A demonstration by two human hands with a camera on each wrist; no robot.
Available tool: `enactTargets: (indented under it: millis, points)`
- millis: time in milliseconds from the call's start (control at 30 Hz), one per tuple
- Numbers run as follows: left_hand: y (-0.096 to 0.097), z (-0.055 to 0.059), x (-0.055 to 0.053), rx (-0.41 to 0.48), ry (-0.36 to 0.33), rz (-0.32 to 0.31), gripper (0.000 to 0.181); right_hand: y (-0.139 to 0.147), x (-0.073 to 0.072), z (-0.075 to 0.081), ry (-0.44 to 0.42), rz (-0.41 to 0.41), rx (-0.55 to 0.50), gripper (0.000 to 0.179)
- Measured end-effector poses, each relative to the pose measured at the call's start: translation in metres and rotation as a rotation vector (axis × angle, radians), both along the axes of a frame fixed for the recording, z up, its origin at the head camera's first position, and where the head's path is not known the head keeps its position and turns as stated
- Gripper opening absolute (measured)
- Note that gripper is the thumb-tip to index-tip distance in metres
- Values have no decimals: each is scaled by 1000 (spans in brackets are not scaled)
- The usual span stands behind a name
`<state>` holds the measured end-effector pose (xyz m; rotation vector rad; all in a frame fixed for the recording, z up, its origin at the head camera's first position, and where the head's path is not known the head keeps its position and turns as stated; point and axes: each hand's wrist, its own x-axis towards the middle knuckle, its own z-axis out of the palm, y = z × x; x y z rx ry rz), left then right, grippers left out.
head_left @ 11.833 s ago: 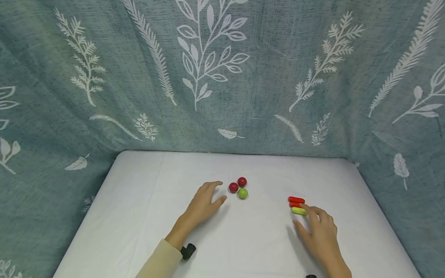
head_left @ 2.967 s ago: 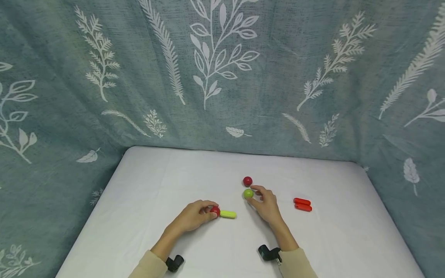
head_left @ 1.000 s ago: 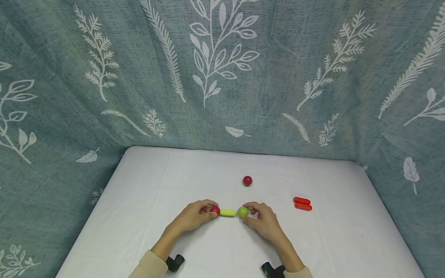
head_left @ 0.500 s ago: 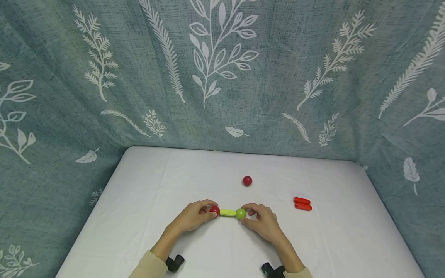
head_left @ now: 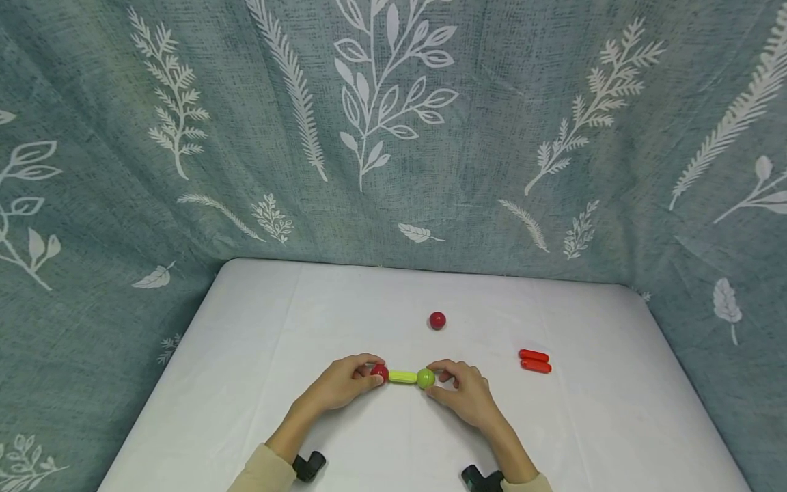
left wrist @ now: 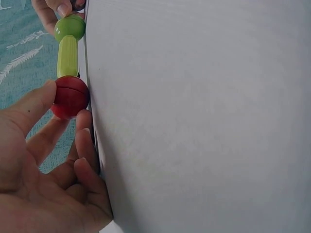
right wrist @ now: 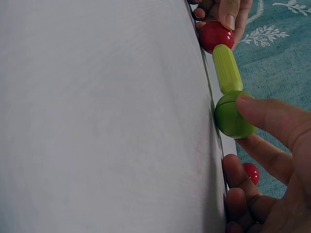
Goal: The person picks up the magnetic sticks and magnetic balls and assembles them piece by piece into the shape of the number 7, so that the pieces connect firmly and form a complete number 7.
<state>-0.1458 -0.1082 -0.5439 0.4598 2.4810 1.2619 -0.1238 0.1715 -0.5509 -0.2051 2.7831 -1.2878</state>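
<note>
My left hand point(head_left: 346, 383) pinches a red ball point(left wrist: 72, 98) between thumb and fingers, low over the white table. A yellow-green ridged stick point(head_left: 402, 377) runs from that ball to a green ball point(right wrist: 232, 116). The thumb and fingers of my right hand point(head_left: 464, 391) pinch the green ball at the stick's other end. All three pieces form one straight line from left to right in the head view, ball at each end. In both wrist views the stick's ends meet the balls.
A second red ball point(head_left: 437, 320) lies farther back on the white table point(head_left: 320, 301). Two red sticks point(head_left: 535, 361) lie side by side to the right. Behind the table hangs a green-blue curtain point(head_left: 467, 137) with white leaf prints.
My right hand has left the sticks, taken the green ball and brought it against the yellow-green stick's right end. My left hand has picked up a red ball. Over the last half second little moves.
</note>
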Motion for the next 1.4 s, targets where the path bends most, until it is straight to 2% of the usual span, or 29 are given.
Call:
enactTargets:
  millis: [367, 567, 900, 1000, 1200, 1300, 1400]
  points:
    - [0, 2, 1, -2, -3, 3, 34, 0, 1, 2, -8, 6, -6, 33]
    - [0, 2, 1, 11, -18, -2, 34, 12, 1, 8, -38, -50, -49, 34]
    - [-1, 4, -1, 8, -23, 4, 33, 66, 4, 15, -44, -183, -29, 31]
    - [0, 3, -2, 7, -23, 5, 34, 85, 6, 19, -13, -202, -7, 32]
    - [0, 2, -3, 3, -18, 7, 34, 119, 4, 21, 121, -274, 40, 28]
    - [0, 2, -3, 1, -19, 12, 33, 130, 2, 19, 134, -338, 61, 27]
    - [1, 3, -3, 1, -23, 18, 33, 139, 0, 18, 107, -383, 68, 29]
